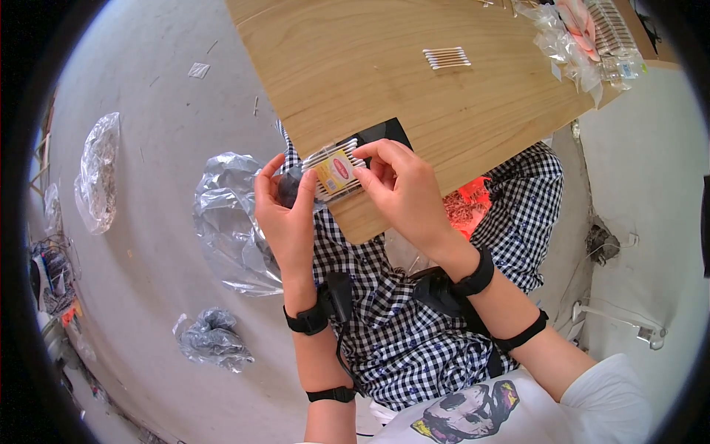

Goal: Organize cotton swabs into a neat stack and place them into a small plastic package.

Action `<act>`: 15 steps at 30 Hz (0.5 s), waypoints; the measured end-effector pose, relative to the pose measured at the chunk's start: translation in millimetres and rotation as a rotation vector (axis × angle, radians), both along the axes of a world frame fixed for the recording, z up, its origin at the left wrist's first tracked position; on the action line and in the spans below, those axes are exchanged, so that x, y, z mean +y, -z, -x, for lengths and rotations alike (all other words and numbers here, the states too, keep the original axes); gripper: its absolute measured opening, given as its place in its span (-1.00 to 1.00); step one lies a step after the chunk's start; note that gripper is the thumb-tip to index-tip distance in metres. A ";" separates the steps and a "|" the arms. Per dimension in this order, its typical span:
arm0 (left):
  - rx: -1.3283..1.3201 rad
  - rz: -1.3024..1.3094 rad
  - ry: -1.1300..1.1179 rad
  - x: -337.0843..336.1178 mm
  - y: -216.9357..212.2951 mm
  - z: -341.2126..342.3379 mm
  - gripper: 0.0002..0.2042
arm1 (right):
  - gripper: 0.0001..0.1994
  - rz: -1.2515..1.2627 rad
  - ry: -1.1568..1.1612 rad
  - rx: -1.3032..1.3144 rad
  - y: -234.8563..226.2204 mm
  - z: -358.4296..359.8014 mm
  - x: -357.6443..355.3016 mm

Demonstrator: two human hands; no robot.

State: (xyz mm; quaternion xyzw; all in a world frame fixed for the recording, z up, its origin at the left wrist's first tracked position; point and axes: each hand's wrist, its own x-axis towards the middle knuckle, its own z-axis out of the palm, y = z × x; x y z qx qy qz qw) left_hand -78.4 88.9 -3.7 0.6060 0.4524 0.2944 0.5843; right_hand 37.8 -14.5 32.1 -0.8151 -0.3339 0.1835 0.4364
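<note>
My two hands (287, 214) (407, 181) are holding one swab pack (335, 171), four straps (307, 322) (333, 394) (475, 275) (522, 335) circling my arms (325, 362) (504, 307), one tabletop (414, 96) showing

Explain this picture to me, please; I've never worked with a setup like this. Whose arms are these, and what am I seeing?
There is no machine here: these are a person's bare left hand and right hand. The single picture comes from a fisheye camera worn on the head, looking down, so straight edges bend near the rim. The left hand holds a flat pack of cotton swabs with a yellow label; the right fingertips are at its right edge, though whether they grip is unclear. On the wooden table lie a row of loose swabs and, at the far right, crumpled clear plastic. Clear plastic bags lie on the floor.
</note>
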 end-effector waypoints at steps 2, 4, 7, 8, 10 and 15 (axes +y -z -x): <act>-0.038 0.016 0.004 1.3 3.9 1.2 -0.62 | -0.84 -0.049 0.005 0.187 1.6 -2.4 0.0; -0.071 0.030 0.003 2.2 4.8 2.5 -0.63 | -0.83 -0.087 0.023 0.315 2.0 -2.7 2.4; -0.060 0.012 0.006 1.3 2.8 1.2 -0.64 | -0.80 -0.111 0.013 0.457 -0.7 -5.4 2.8; -0.031 -0.007 0.000 1.1 0.8 0.3 -0.64 | -0.79 -0.097 -0.014 0.472 -1.6 -6.3 2.5; 0.002 -0.025 -0.007 -0.3 0.4 -1.8 -0.64 | -0.79 -0.111 -0.010 0.466 3.4 -5.6 2.5; 0.137 -0.172 -0.082 -3.0 -2.6 -7.4 -0.63 | -0.77 -0.102 -0.013 0.462 2.7 -3.5 1.1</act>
